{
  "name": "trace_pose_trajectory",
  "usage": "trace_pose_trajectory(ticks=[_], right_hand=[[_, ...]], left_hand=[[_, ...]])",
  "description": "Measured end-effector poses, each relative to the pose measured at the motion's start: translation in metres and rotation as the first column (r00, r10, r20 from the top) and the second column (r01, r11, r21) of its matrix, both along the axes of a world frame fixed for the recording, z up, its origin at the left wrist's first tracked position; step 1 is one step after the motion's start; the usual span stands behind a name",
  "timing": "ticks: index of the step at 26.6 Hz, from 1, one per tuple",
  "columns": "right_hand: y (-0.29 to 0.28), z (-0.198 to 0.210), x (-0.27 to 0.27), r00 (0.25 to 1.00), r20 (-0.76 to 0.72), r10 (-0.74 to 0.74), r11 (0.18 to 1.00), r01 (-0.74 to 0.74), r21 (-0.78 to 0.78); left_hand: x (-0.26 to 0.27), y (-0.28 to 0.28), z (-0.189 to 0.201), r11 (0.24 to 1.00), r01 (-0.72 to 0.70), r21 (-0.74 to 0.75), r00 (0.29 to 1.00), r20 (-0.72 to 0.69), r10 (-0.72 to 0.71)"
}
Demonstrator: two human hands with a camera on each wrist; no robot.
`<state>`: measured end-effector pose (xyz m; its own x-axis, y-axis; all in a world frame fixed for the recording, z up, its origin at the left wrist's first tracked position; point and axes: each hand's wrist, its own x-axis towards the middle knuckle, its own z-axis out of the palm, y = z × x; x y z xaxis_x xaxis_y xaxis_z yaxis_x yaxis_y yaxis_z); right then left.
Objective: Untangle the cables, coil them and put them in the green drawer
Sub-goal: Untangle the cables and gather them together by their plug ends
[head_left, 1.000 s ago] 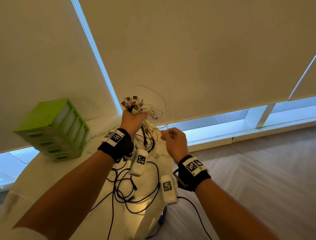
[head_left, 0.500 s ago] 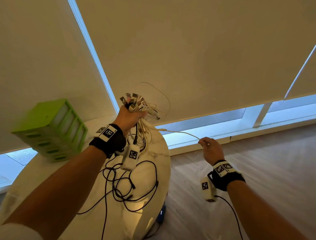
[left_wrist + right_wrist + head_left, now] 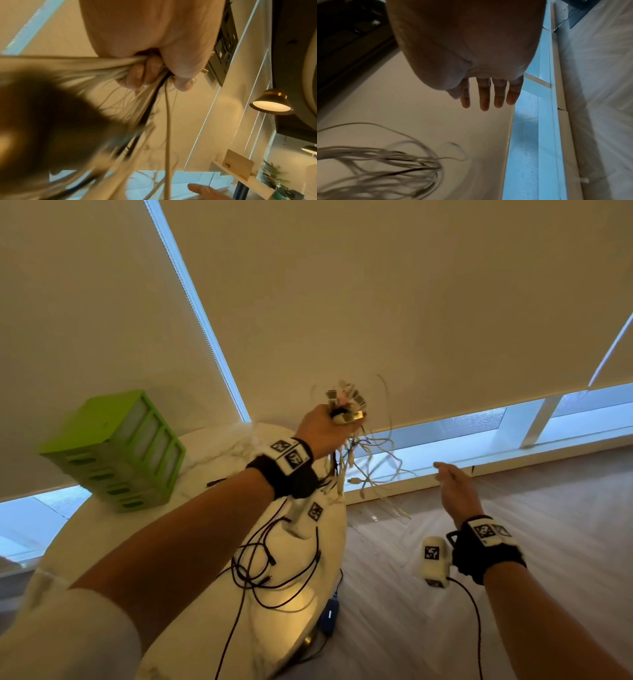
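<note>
One drawer unit (image 3: pixel 116 450): green, far left on desk (image 3: pixel 191 628); contents unseen.
Left hand (image 3: pixel 322 429): fist clamped round white cables (image 3: pixel 370 460).
Right hand (image 3: pixel 455 491): fingers straight, apart, right of cables, holding nothing.

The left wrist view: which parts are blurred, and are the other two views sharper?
Left wrist view: the cables smear into streaks beside a dark blur at lower left; the left hand gripping them is fairly sharp. Right wrist view: the open right hand is dim but sharp against the bright window strip; the cables are smeared. Head view: wide-angle bending, and the green drawer unit is slightly soft.
</note>
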<state>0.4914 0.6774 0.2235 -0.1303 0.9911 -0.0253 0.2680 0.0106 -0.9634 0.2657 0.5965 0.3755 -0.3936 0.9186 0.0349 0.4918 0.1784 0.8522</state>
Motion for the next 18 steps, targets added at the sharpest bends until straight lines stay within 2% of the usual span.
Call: trace_pose_trajectory(ticks=[2,4,7,9,10,12,13,15,18], right_hand=[[0.002,0.008,0.009,0.985,-0.128,-0.113,0.993,0.109,-0.033],[-0.001,0.014,0.019,0.966,-0.192,-0.170,0.985,0.165,-0.040],[-0.007,0.013,0.024,0.965,-0.203,-0.165,0.986,0.163,-0.025],[-0.014,0.012,0.023,0.966,-0.211,-0.148,0.989,0.147,-0.023],[-0.017,0.013,0.023,0.965,-0.217,-0.147,0.989,0.146,-0.022],[-0.023,0.020,0.022,0.961,-0.242,-0.130,0.991,0.130,-0.015],[-0.027,0.025,0.020,0.965,-0.252,-0.078,0.997,0.079,-0.005],[-0.037,0.039,0.010,0.972,-0.204,0.116,0.993,-0.114,0.023],[-0.054,0.042,-0.024,0.910,-0.062,0.411,0.912,-0.411,0.012]], left_hand=[[0.012,0.014,-0.006,0.997,-0.030,-0.065,0.998,-0.058,0.026],[0.023,0.023,-0.010,0.994,-0.036,-0.104,0.998,-0.060,0.030],[0.033,0.032,-0.012,0.991,-0.040,-0.126,0.999,-0.042,0.035],[0.036,0.041,-0.014,0.994,-0.087,-0.071,0.996,-0.025,0.086],[0.039,0.046,-0.015,0.993,-0.114,-0.031,0.994,0.001,0.114],[0.044,0.049,-0.021,0.990,-0.142,0.020,0.977,0.160,0.137],[0.047,0.048,-0.025,0.990,-0.140,0.026,0.953,0.276,0.128],[0.048,0.048,-0.034,0.994,-0.111,0.010,0.893,0.440,0.095],[0.056,0.039,-0.036,1.000,0.021,-0.009,0.844,0.537,-0.013]])
